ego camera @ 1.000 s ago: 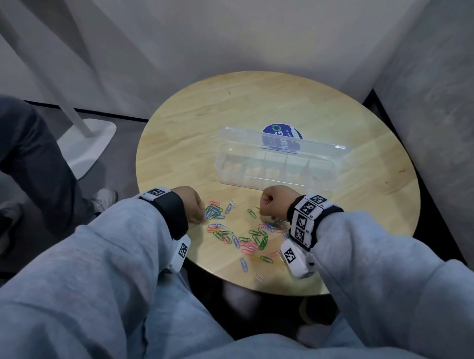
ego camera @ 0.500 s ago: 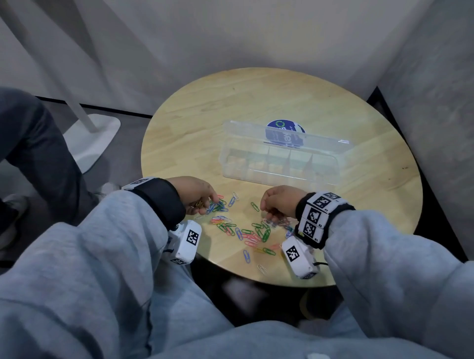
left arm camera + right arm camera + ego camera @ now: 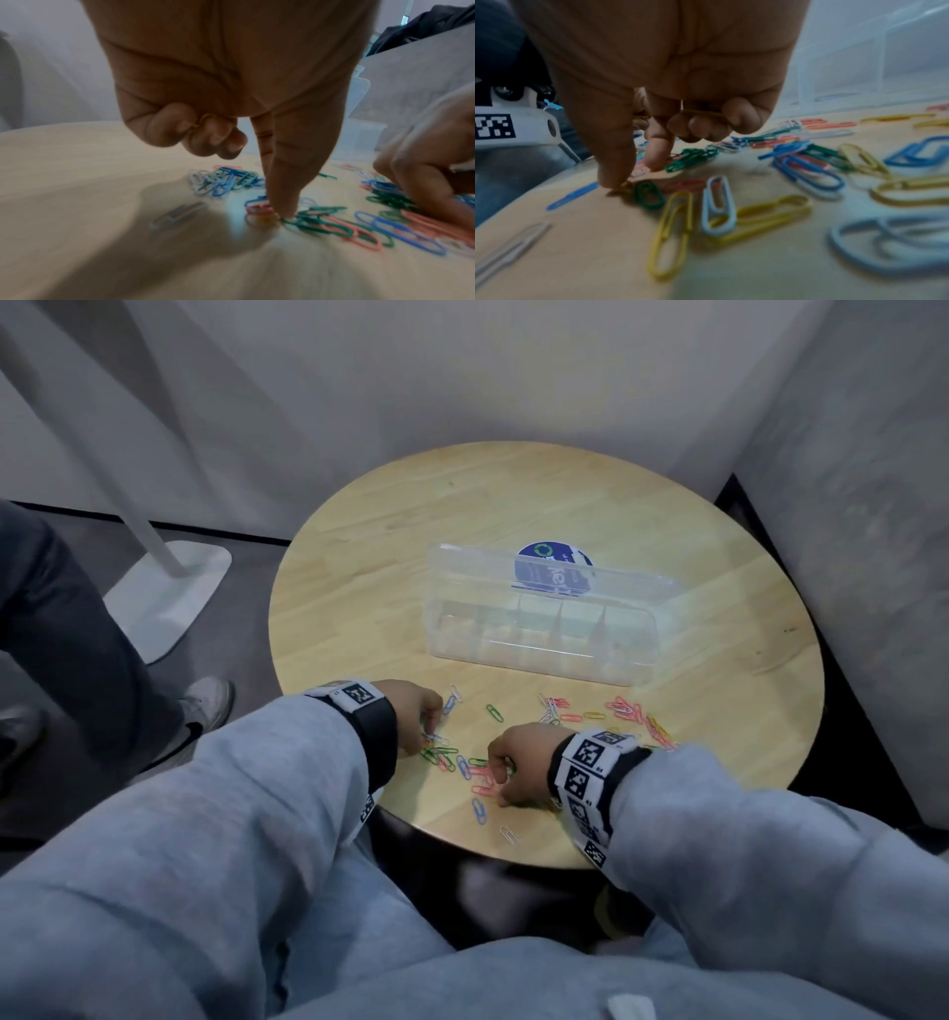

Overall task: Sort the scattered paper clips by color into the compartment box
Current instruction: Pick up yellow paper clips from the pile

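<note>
Seated at a round wooden table (image 3: 359, 567), grey sleeves (image 3: 169, 839) in the foreground, marker-printed wristbands (image 3: 590, 762) on both wrists. Nearest the table's front edge, a lone pale clip (image 3: 509, 834) and a blue clip (image 3: 478, 810), apart from the rest.

Right hand (image 3: 518, 770) down among the scattered paper clips (image 3: 565, 711), thumb tip (image 3: 613, 178) and one fingertip (image 3: 655, 160) pressed to the tabletop beside a green clip (image 3: 648, 193), something yellowish just under the thumb, too blurred to name. Remaining fingers curled into the palm around a thin yellow wire (image 3: 703, 112), seemingly a clip.

Left hand (image 3: 411, 713) just across the pile, thumb and forefinger extended straight down, tips (image 3: 285, 211) meeting on a small tangle of red and blue clips (image 3: 259, 209) next to green ones (image 3: 313, 215). Other three fingers (image 3: 203, 132) folded tight, a yellow clip (image 3: 203, 120) tucked between them and the palm.

Clips in red, green, blue, yellow and pale tones spread in a loose band between the two hands and on toward the right, all lying on the wood, none seen in the box.

Beyond them, the clear plastic compartment box (image 3: 544, 629) standing open near the table's middle, lid (image 3: 513, 577) raised behind it, dividers visible through the walls. Behind the lid, a round blue sticker (image 3: 552, 557) on the tabletop.

Farther left, off the table, a dark trouser leg (image 3: 61, 618), a white shoe (image 3: 205, 701), and a white stand base (image 3: 169, 593) on the grey floor. Pale walls at the back.
</note>
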Action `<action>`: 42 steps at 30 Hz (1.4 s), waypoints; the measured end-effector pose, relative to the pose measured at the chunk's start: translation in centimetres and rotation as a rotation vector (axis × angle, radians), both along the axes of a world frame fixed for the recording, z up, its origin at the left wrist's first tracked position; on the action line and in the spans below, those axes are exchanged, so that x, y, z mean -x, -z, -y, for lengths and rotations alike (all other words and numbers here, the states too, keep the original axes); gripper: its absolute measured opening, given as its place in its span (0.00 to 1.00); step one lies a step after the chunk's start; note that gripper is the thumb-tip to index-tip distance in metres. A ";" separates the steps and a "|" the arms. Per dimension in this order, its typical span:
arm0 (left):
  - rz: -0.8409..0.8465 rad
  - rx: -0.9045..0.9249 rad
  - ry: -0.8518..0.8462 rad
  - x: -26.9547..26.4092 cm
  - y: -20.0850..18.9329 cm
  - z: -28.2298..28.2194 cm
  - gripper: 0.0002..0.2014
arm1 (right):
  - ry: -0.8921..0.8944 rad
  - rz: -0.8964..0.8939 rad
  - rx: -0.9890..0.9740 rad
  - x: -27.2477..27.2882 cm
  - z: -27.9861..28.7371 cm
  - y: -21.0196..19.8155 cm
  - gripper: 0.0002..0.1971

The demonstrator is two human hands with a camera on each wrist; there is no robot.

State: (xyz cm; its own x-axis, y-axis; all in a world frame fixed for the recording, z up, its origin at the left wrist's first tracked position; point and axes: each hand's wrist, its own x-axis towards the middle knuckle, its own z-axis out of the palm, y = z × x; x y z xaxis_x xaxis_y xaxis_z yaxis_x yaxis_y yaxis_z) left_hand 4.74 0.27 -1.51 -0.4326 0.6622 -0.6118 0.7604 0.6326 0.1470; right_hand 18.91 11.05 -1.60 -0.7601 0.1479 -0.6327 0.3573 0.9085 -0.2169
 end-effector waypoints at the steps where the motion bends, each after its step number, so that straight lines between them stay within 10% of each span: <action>1: 0.011 0.006 0.019 -0.1 0.2 -0.1 0.10 | -0.010 -0.001 -0.021 0.1 0.2 0.1 0.06; 10: -0.042 0.008 0.084 0.1 1.3 -0.7 0.09 | 0.018 0.035 -0.068 -0.1 -0.7 -0.3 0.04; 30: -0.062 0.086 0.049 0.0 1.0 -1.2 0.09 | 0.701 -0.318 0.384 -3.7 -6.2 -1.0 0.11; 42: 0.627 -0.270 -0.467 0.5 0.0 -2.7 0.15 | 0.903 -0.357 0.853 -2.5 -7.9 0.0 0.12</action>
